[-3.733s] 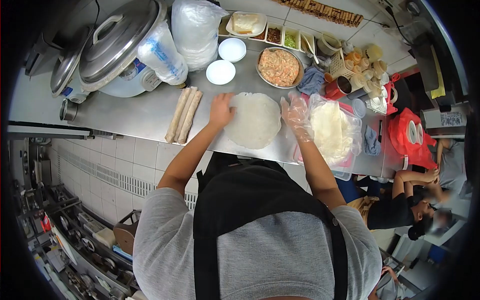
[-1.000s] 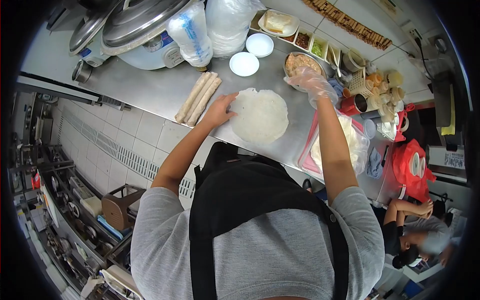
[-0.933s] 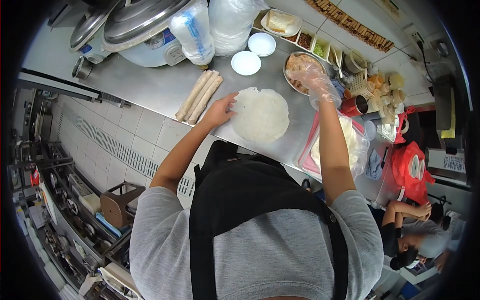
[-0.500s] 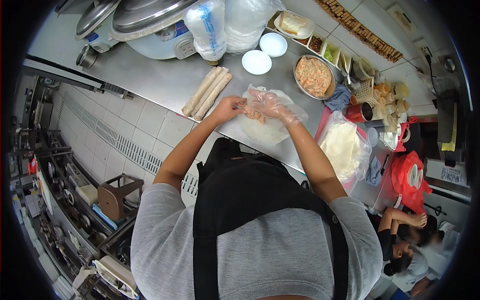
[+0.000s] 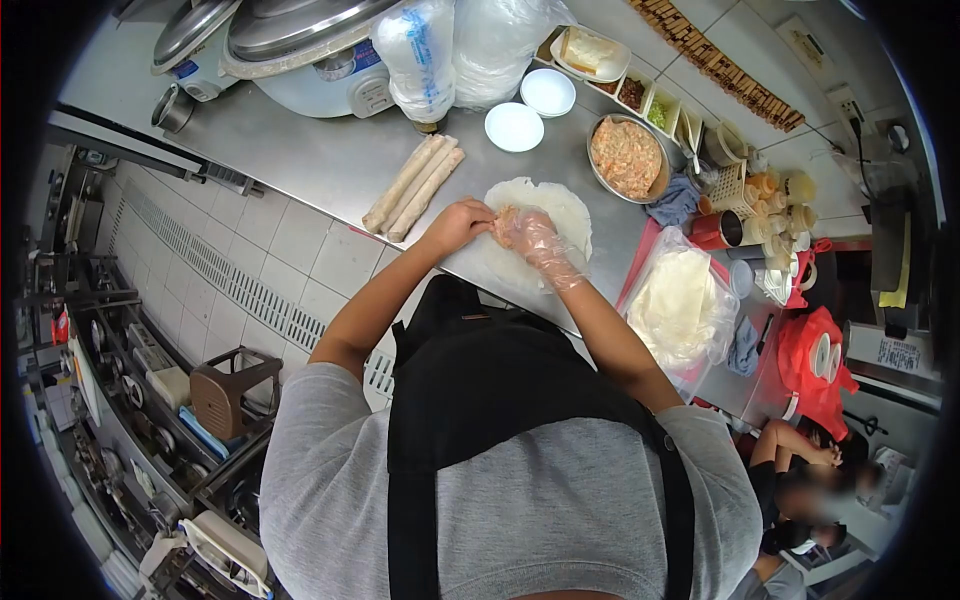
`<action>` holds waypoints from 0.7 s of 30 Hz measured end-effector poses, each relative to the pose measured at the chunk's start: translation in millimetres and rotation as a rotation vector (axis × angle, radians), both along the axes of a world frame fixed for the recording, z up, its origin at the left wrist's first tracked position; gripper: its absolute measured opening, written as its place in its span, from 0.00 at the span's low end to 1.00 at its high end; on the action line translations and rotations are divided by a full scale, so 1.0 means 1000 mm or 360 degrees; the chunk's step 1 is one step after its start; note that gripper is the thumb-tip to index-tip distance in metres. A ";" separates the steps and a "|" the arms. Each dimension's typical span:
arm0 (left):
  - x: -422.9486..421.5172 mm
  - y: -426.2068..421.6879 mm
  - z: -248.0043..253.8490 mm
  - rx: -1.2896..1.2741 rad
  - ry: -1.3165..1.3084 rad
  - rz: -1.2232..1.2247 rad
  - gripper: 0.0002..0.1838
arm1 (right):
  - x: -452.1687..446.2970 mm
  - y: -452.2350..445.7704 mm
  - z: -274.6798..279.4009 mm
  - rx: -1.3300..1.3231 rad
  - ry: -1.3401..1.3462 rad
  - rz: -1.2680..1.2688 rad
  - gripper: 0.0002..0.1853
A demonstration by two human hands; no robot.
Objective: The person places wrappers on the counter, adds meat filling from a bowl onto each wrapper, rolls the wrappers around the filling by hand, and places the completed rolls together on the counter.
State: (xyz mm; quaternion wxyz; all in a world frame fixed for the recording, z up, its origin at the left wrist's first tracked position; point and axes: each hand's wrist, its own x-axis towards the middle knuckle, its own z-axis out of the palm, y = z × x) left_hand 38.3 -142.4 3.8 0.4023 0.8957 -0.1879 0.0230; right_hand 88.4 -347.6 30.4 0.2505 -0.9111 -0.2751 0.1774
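A thin round wrapper (image 5: 567, 208) lies flat on the steel counter in front of me, with a mound of orange-flecked filling (image 5: 506, 222) near its left side. My right hand (image 5: 537, 240), in a clear plastic glove, is closed over this filling and presses it against the wrapper. At the wrapper's left edge my bare left hand (image 5: 466, 223) has its fingertips pinched together, close to the filling. Left of it lie several finished rolls (image 5: 414, 188) side by side. A metal bowl of the same filling (image 5: 627, 156) stands beyond my right hand.
A plastic bag of stacked wrappers (image 5: 680, 305) lies to the right, near a blue cloth (image 5: 676, 200). Two white bowls (image 5: 514, 127) stand behind the rolls. A large cooker (image 5: 308, 78) is at the back left. Another person (image 5: 800, 480) is at the lower right.
My gloved right hand has moved down and closed over the filling, leaving more of the wrapper uncovered. The wrapper's far edge now lies flatter. My left hand stays at the left edge.
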 end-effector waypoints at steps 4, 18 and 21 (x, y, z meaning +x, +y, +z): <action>-0.003 -0.013 0.025 -0.0215 0.0245 0.0201 0.36 | 0.002 -0.001 0.029 0.0055 -0.0078 -0.0082 0.22; -0.023 -0.031 0.012 -0.0298 0.0387 0.0651 0.47 | -0.006 -0.012 0.010 0.0055 -0.0428 0.0403 0.23; -0.022 -0.034 0.012 -0.0486 0.0405 0.0650 0.46 | -0.016 -0.008 0.015 0.0375 -0.0605 0.0139 0.17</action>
